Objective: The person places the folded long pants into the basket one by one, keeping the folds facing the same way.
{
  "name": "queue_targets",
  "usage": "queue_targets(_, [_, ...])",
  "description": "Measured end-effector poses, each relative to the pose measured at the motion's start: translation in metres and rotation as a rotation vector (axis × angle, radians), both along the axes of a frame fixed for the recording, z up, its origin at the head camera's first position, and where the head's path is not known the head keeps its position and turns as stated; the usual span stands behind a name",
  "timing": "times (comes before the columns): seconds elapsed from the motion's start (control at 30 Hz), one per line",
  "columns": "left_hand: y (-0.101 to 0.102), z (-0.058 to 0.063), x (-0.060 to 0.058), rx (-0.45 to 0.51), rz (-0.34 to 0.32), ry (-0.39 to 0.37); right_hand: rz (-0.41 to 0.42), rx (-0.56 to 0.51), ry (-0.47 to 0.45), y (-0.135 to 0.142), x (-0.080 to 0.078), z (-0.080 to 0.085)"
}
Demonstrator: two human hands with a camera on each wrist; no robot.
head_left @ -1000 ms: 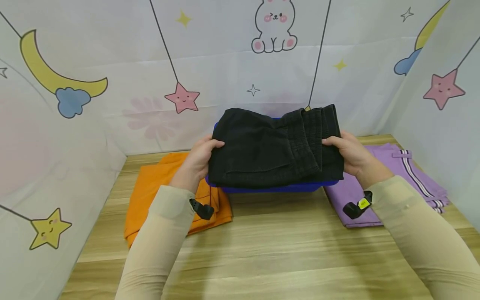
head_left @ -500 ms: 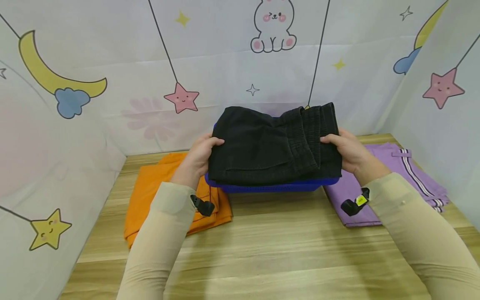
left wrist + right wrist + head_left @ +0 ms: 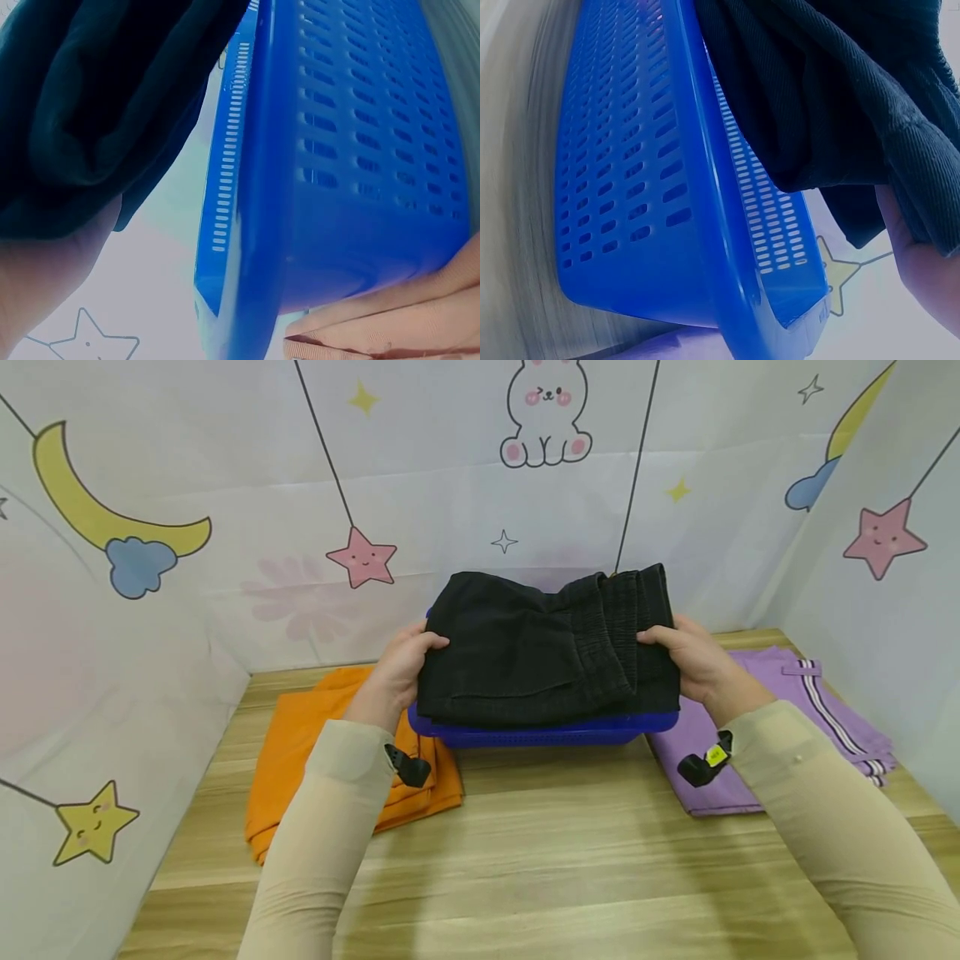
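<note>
Folded black pants [image 3: 517, 652] with a ribbed elastic waistband are held level between both hands, above a blue plastic basket [image 3: 540, 732]. My left hand [image 3: 397, 672] grips their left edge, thumb on top and fingers hidden underneath. At the waistband end, my right hand [image 3: 697, 664] pinches the right edge, its thumb also on top. In both wrist views the black cloth [image 3: 97, 112] hangs just over the rim of the slotted basket [image 3: 637, 165]. The inside of the basket is mostly covered by the pants in the head view.
Orange folded clothing [image 3: 300, 752] lies on the wooden table [image 3: 540, 860] left of the basket. Purple folded clothing [image 3: 727, 777] with striped trim lies on its right. A patterned white cloth wall [image 3: 450, 493] stands close behind the basket.
The pants have moved slightly left and a little up in the head view, showing more of the basket's front rim. Both hands keep their hold.
</note>
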State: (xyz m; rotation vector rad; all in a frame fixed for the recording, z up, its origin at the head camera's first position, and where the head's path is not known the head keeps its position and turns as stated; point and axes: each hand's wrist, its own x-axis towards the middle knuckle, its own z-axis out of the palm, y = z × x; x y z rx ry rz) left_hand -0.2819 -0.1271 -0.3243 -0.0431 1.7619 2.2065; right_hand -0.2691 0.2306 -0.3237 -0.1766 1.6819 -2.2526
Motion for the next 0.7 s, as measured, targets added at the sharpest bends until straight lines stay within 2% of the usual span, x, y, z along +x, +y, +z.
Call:
queue_targets(0.47, [0.001, -0.005, -0.012, -0.052, 0.021, -0.022, -0.024, 0.061, -0.014, -0.004, -0.006, -0.002])
queue_targets(0.7, [0.002, -0.007, -0.015, -0.094, 0.007, -0.013, -0.035, 0.096, -0.022, -0.005, -0.008, -0.006])
